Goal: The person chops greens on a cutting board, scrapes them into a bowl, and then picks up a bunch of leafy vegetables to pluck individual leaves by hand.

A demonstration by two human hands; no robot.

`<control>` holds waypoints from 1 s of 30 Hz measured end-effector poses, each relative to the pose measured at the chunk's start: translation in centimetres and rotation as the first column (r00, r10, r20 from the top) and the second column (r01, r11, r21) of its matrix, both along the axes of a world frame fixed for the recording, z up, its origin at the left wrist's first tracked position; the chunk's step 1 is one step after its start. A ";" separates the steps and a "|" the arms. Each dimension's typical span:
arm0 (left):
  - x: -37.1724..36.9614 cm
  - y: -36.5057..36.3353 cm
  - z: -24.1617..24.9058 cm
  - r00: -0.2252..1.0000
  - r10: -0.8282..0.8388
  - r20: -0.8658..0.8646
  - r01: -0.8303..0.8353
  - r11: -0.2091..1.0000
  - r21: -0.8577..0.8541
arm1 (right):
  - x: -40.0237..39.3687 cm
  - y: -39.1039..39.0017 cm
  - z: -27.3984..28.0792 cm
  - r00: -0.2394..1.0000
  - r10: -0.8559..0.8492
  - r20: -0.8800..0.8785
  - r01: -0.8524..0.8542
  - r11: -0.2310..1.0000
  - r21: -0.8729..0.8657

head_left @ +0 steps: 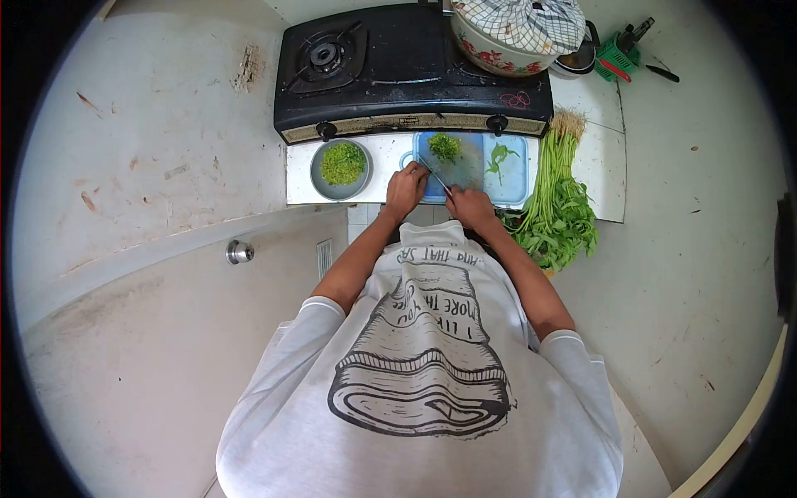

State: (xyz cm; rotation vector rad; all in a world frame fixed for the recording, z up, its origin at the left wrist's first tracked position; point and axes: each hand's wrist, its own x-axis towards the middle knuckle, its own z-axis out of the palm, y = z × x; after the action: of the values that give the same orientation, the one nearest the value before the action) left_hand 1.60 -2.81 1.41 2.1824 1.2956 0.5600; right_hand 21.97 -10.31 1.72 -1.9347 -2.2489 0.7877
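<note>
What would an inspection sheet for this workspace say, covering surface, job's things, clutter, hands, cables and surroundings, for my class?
Surface: white counter before the black stove.
Job's things: blue board with chopped greens; knife; gray bowl, also holding chopped greens; leafy bundle at right.
Clutter: cloth-covered pot on the stove; green basket on the right.
Hands: right hand grips the knife; left hand close beside it, contact unclear.
Cables: nothing seen.
Surroundings: stained pale wall at left.
</note>
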 end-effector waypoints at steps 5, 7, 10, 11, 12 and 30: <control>0.0 0.4 -0.6 0.999 0.007 0.033 -0.006 1.000 -0.012 | 0.9 -0.9 0.1 1.000 -0.022 -0.021 0.022 1.000 -0.011; 0.0 0.5 -0.2 1.000 -0.003 0.002 0.003 1.000 -0.016 | 1.0 -0.9 0.3 0.999 -0.033 -0.017 0.032 0.999 -0.024; 0.0 0.6 -0.1 1.000 -0.009 -0.020 0.009 1.000 -0.023 | 0.9 -1.1 0.6 1.000 -0.017 -0.012 0.017 0.999 -0.027; 0.0 0.6 -0.1 1.000 -0.011 -0.023 0.010 1.000 -0.026 | 0.9 -1.1 0.6 1.000 -0.007 -0.012 0.007 1.000 -0.024; 0.0 0.7 0.1 1.000 -0.010 -0.019 0.009 1.000 -0.029 | 0.7 -1.1 0.8 1.000 -0.005 -0.007 0.004 0.999 -0.037; 0.0 -0.1 -0.2 0.991 0.086 0.099 -0.081 0.995 -0.054 | 0.5 -0.9 0.2 1.000 -0.025 0.011 0.026 0.999 -0.041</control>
State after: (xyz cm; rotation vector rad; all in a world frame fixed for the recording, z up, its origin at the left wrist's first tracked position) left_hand 1.62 -2.91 1.18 2.0396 1.3369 0.6551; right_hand 22.51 -11.19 1.93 -1.9860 -2.2268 0.8288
